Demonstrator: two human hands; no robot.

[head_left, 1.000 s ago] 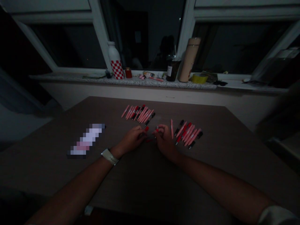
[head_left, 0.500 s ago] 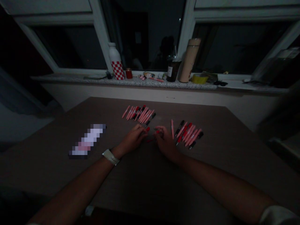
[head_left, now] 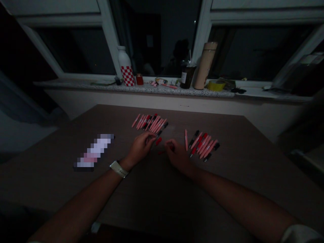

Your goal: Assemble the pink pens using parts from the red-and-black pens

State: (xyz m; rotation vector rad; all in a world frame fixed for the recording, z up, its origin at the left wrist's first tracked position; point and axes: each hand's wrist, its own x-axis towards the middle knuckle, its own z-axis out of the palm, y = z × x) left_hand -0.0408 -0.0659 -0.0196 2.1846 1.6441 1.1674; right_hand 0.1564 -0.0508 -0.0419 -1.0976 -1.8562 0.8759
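Two rows of pink, red and black pens lie on a dark brown table (head_left: 157,202): one row (head_left: 151,123) at the back centre, another (head_left: 202,144) to the right. My left hand (head_left: 139,147), a watch on its wrist, pinches a dark pen whose red end (head_left: 158,141) points right. My right hand (head_left: 177,156) rests on the table beside the right row, fingers curled around a small red piece (head_left: 171,147). A red piece (head_left: 162,152) lies between the hands. The scene is very dim.
A blurred-out oblong object (head_left: 94,151) lies on the table at the left. The window sill behind holds a red-checked white bottle (head_left: 126,66), a small red jar (head_left: 139,79), a dark jar (head_left: 186,75), a tall beige flask (head_left: 204,65) and a yellow tape roll (head_left: 215,85).
My hands have drawn slightly apart. The left hand moved up and left with the pen; the right hand lowered onto the table and its fingers curled in.
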